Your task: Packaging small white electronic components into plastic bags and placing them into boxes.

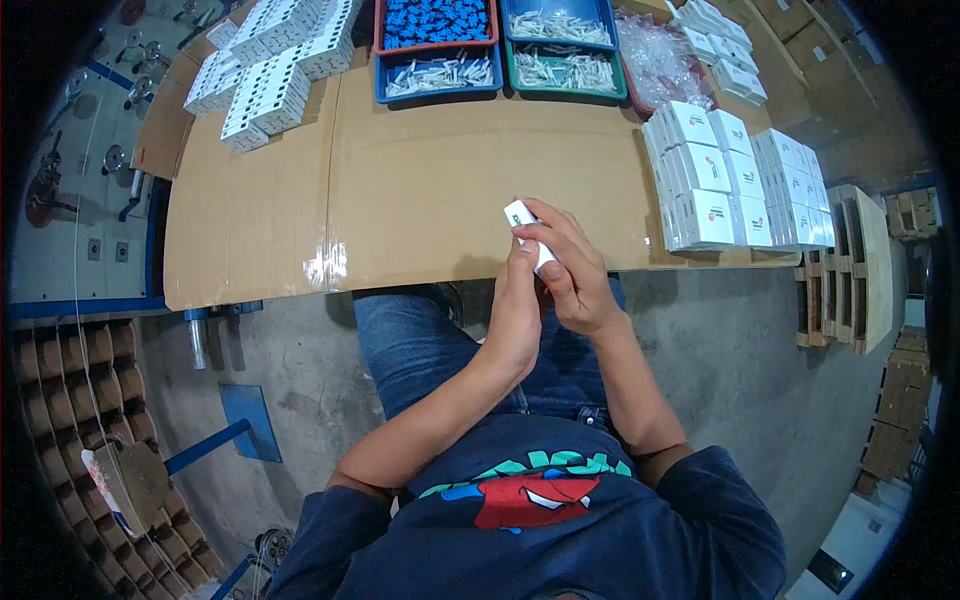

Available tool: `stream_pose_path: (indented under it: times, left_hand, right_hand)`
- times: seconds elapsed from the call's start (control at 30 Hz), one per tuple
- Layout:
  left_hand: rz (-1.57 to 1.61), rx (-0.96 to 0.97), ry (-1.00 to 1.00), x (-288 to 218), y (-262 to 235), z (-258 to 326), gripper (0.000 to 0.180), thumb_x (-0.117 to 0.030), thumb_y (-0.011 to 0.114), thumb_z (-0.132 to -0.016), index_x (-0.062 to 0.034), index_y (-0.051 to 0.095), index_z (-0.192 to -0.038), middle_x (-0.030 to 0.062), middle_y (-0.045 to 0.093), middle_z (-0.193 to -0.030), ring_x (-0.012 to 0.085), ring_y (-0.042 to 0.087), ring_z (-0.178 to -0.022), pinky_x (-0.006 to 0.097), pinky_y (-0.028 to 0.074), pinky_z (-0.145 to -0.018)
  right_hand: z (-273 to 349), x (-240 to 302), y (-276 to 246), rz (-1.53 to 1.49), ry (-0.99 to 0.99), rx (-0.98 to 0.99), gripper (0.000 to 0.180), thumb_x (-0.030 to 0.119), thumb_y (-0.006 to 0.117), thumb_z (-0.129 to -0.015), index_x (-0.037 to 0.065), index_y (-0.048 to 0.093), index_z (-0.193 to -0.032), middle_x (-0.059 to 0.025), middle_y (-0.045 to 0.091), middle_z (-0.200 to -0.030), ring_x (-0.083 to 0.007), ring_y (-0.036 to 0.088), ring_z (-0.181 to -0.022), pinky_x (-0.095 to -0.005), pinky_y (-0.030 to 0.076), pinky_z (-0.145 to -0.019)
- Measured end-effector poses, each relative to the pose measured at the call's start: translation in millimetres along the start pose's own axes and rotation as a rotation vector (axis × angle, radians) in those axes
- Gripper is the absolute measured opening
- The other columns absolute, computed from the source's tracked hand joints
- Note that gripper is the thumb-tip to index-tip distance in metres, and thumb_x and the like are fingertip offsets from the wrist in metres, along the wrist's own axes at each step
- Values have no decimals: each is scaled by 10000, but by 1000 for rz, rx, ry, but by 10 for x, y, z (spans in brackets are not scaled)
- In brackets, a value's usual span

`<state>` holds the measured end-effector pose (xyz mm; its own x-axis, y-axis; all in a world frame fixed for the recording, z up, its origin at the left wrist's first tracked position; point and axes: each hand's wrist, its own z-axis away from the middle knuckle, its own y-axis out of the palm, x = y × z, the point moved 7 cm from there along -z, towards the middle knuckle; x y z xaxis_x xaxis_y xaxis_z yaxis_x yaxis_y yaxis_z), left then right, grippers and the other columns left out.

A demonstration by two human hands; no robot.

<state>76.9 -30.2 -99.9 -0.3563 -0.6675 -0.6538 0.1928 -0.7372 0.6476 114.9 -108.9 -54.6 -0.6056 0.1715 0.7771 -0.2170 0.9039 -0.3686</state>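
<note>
Just over the near edge of the cardboard-covered table [430, 190], both my hands meet around one small white box [518, 213] with dark print on its face. My left hand [518, 310] is closed on its lower left side, the thumb lying along it. From the right, my right hand [575, 265] wraps it with curled fingers across the top and the thumb below. The box tilts, its upper end pointing away and to the left. Its lower part is mostly hidden by my fingers.
Stacked white boxes stand at far left [265, 95] and right [705, 165]. Along the far edge are a red tray of blue pieces [378, 25], blue [380, 88] and green [565, 95] trays of white pieces, and clear plastic bags [660, 60]. A wooden pallet [868, 270] stands at right.
</note>
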Motion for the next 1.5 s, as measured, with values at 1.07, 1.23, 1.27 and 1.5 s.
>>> stream_pose_path:
  times: [1.07,1.23,1.27,1.5]
  left_hand:
    - [-68,119,-51,-314,-9,69,616,-585,386,-1050,-99,437,-1425,81,583,-1256,188,600,-1158,346,504,-970]
    - [-41,98,-4,-274,29,51,599,-573,389,-1054,-95,445,-1410,78,581,-1240,188,592,-1150,354,492,-984]
    - [-40,73,-4,-266,24,52,596,-572,391,-1054,-93,448,-1404,77,579,-1238,187,587,-1151,357,488,-989]
    - [-24,106,2,-217,5,18,588,-570,394,-1055,-99,449,-1403,75,572,-1238,181,575,-1150,363,477,-992]
  right_hand:
    - [-168,154,53,-2,-89,107,788,625,547,-938,6,513,-1425,-230,506,-1363,-381,517,-1225,-442,416,-1045]
    - [-119,167,42,-2,-99,58,741,601,494,-974,-10,539,-1392,-249,506,-1346,-395,517,-1212,-441,414,-1037]
    - [-103,149,32,-13,-77,49,735,596,480,-981,-17,545,-1382,-254,507,-1342,-399,516,-1212,-442,415,-1035]
    - [-108,112,21,-31,-89,26,750,609,451,-989,-31,542,-1369,-259,508,-1346,-404,517,-1220,-447,413,-1037]
